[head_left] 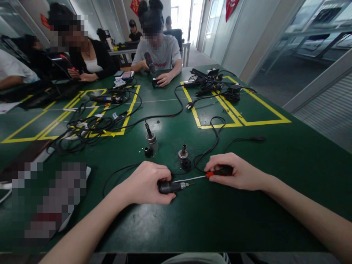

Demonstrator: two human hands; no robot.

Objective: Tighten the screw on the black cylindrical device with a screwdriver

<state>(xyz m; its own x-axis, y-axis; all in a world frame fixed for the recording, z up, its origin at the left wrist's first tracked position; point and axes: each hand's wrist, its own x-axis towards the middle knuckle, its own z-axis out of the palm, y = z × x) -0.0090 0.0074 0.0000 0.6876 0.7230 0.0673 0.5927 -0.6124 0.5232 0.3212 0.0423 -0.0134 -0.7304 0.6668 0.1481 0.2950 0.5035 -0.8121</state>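
My left hand (152, 181) is wrapped round a black cylindrical power-tool body (171, 187), which lies sideways with its thin metal shaft pointing right. In my right hand (233, 170) is a screwdriver (217, 173) with a red and black handle. Its long blade points left and reaches the far side of the tool body near my left fingers; the exact contact of the tip is hidden. Beyond my hands stand a metal spindle part (150, 137) and a shorter metal part with a round base (183, 152). A small black collar (148, 151) and a black ring (186, 165) lie beside them.
Tangled black cables (82, 124) cover the left of the green table (275, 165). More cables and black parts (206, 84) lie inside yellow tape outlines on the right. Across the table a person (158, 51) holds a power drill (150, 62). A blurred flat item (55, 201) lies front left.
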